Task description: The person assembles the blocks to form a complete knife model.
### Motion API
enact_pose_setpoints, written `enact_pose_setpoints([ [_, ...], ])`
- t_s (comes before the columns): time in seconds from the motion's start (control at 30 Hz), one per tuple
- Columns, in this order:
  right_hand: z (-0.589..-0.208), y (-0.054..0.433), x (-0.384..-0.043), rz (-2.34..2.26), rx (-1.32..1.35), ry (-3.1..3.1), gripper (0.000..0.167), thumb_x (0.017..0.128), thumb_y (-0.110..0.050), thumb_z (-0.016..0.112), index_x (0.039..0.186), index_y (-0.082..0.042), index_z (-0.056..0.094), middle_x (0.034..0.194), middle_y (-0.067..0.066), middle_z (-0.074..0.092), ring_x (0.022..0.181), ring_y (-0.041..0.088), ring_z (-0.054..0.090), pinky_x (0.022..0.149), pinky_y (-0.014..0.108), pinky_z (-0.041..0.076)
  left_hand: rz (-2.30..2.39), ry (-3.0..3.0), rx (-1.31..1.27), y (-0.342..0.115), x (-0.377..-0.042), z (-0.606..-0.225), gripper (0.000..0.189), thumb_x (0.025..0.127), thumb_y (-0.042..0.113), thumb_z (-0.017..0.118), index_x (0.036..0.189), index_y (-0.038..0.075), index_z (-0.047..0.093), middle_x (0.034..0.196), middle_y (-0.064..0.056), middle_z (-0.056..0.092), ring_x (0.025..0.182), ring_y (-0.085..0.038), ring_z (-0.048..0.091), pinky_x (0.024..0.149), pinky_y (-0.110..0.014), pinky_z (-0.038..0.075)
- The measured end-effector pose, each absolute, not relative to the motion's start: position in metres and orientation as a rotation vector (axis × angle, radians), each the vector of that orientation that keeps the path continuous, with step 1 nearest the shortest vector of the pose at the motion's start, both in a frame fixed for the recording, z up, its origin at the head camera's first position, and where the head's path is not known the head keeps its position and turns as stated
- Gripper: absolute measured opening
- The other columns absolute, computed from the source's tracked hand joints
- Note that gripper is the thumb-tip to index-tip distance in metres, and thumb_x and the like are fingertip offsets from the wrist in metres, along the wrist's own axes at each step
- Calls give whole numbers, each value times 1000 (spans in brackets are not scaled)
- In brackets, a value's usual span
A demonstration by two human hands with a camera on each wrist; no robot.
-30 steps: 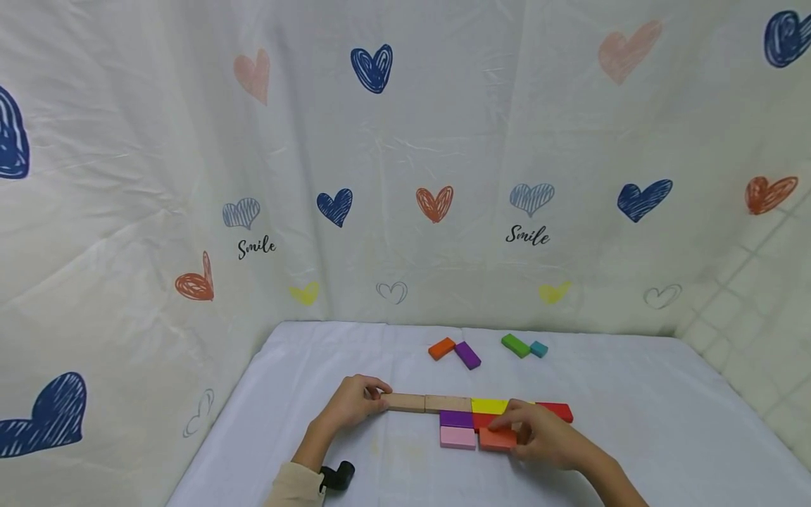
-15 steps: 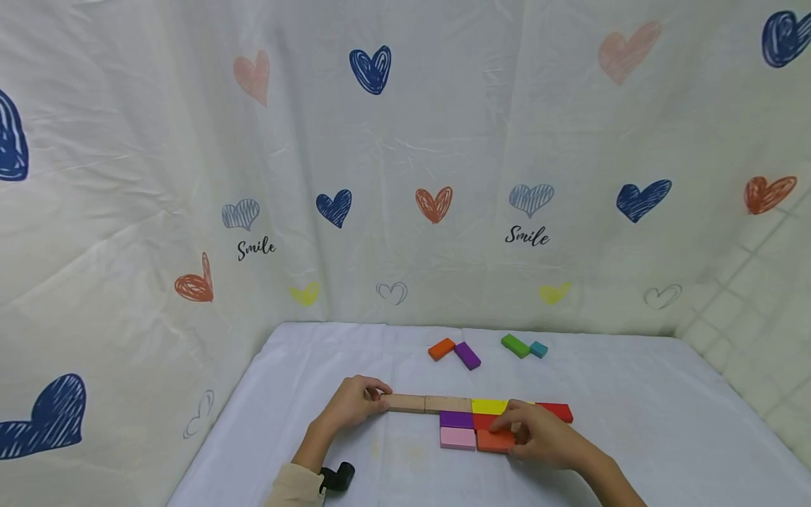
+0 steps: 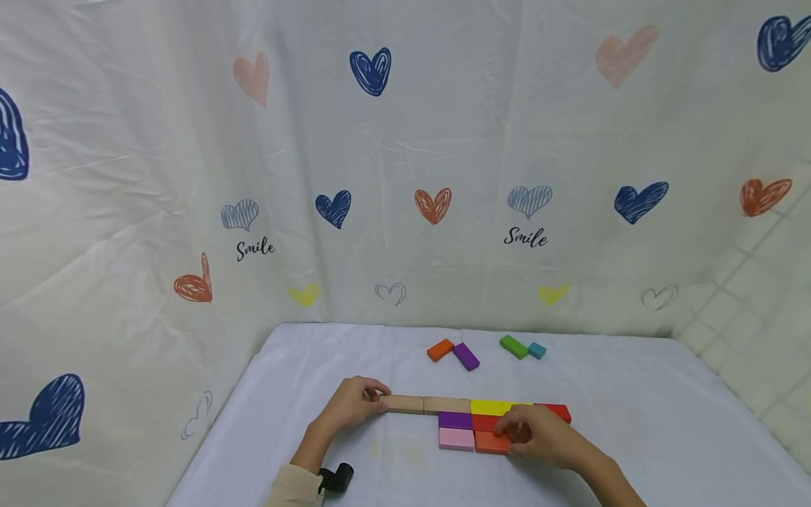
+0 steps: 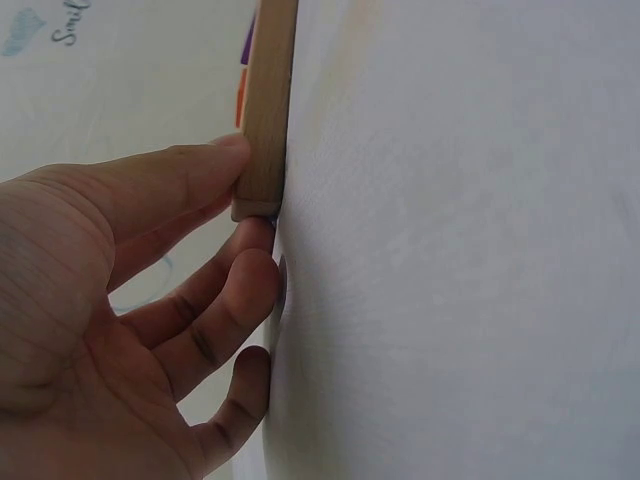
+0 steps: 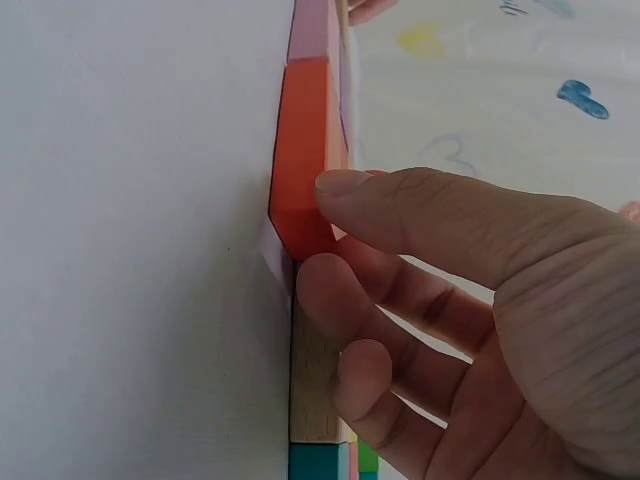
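Flat coloured blocks lie joined on the white cloth. My left hand (image 3: 351,405) holds the left end of a plain wooden block (image 3: 403,403), thumb on its edge and fingertips at its end face. A second wooden block (image 3: 446,405) continues the row to a yellow block (image 3: 494,407). Purple (image 3: 455,420) and red (image 3: 485,422) blocks sit in front, with a pink block (image 3: 457,439) nearer still. Beside the pink one, my right hand (image 3: 545,435) grips an orange-red block (image 5: 300,150) at its right end. Another wooden block (image 5: 315,390) shows past those fingers, hidden in the head view.
At the back lie loose orange (image 3: 440,350), purple (image 3: 466,356), green (image 3: 514,346) and teal (image 3: 536,351) blocks. A red block (image 3: 557,412) is at the right of the layout. A heart-printed curtain (image 3: 405,155) rises behind the cloth (image 3: 380,479).
The orange-red block has slid left against the pink block. My right index finger has drawn back slightly to the right. The left hand stays in place.
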State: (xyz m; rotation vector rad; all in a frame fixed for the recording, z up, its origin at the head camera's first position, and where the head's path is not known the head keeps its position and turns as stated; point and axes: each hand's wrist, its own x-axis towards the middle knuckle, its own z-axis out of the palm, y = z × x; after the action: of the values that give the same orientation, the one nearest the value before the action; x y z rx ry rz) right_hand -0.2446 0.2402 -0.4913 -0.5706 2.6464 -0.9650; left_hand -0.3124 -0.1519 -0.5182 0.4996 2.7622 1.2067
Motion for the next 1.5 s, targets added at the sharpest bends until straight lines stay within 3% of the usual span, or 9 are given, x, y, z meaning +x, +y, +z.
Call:
enact_pose_setpoints([
  [0.53, -495, 239, -246, -944, -583, 2658, 24, 84, -23, 84, 106, -24, 76, 82, -5, 61, 76, 10, 54, 64, 21, 49, 1210, 2764, 509, -152, -313, -520, 16, 88, 17, 81, 103, 18, 79, 82, 5, 63, 69, -10, 55, 57, -24, 45],
  [1.5, -483, 240, -247, -1003, -632, 2655, 24, 89, -22, 79, 113, -19, 75, 87, -5, 62, 77, 9, 55, 64, 22, 50, 1188, 2773, 524, -154, -313, -518, 16, 88, 19, 81, 104, 19, 79, 81, 6, 63, 66, -8, 52, 57, -22, 44],
])
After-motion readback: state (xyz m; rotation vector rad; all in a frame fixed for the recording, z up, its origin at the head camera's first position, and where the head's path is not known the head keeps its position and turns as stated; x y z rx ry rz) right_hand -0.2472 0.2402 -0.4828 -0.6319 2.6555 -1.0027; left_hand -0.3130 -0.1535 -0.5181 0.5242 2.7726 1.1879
